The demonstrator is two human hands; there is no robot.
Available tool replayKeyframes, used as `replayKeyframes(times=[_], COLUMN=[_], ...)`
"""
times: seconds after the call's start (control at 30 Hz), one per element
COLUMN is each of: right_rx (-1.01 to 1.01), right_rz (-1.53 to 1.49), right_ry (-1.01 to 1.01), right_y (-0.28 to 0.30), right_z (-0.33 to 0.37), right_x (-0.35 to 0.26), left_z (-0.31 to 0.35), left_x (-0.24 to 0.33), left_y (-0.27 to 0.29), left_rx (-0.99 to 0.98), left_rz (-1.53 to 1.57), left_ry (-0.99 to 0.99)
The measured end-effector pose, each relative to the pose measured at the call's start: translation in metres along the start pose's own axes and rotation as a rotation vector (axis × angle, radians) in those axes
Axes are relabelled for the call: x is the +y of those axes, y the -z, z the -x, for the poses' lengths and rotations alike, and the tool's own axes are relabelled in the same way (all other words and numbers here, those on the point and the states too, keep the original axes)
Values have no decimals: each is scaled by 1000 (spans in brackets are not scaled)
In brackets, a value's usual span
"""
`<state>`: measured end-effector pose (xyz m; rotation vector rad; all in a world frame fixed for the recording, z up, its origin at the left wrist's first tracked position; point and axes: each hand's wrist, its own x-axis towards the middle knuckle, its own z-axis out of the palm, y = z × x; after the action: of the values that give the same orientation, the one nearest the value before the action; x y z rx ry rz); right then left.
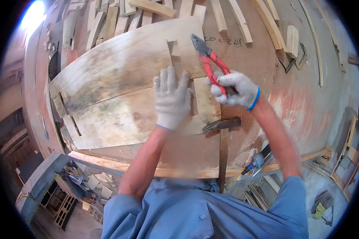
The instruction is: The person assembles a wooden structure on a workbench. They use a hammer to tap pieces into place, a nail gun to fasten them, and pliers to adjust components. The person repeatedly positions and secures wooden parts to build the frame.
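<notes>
My left hand [172,97], in a white work glove, lies flat with fingers stretched out on a curved wooden panel [115,113]. The panel is made of joined boards, stained dark in patches, with slots cut in it near both ends. In my gloved right hand [240,88] is a pair of pliers [206,59] with red handles, raised above the panel's right part, jaws pointing up and away from me. A hammer [224,124] lies by the panel's near right corner, its head touching or close to the wood and its handle running toward me.
Several wood offcuts [111,20] are heaped along the far side of the worktable [259,65]. At the right lie a wood block [292,42] and a clamp-like metal piece [301,57]. Below the table's near edge, a blue-grey tool [256,161] and scrap wood [103,181] show.
</notes>
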<state>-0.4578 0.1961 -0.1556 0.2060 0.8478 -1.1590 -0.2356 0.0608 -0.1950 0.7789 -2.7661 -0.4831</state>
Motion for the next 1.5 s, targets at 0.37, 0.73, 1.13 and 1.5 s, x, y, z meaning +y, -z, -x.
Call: replayKeyframes(times=[0.37,0.73,1.13,1.5], right_rx=[905,1116,719,810], right_rz=[355,868,674,510], right_ry=[512,278,453,364], right_y=[11,-43,-36,-113], right_z=[118,105,132,131], right_x=[117,293,262,189], left_z=[3,5,89,130], left_x=[1,-5,-12,-146], left_y=[2,-8,58,60], left_rx=[51,134,209,297], left_rz=[-24,-91,58,-253], left_ry=[-10,-111,-171,138])
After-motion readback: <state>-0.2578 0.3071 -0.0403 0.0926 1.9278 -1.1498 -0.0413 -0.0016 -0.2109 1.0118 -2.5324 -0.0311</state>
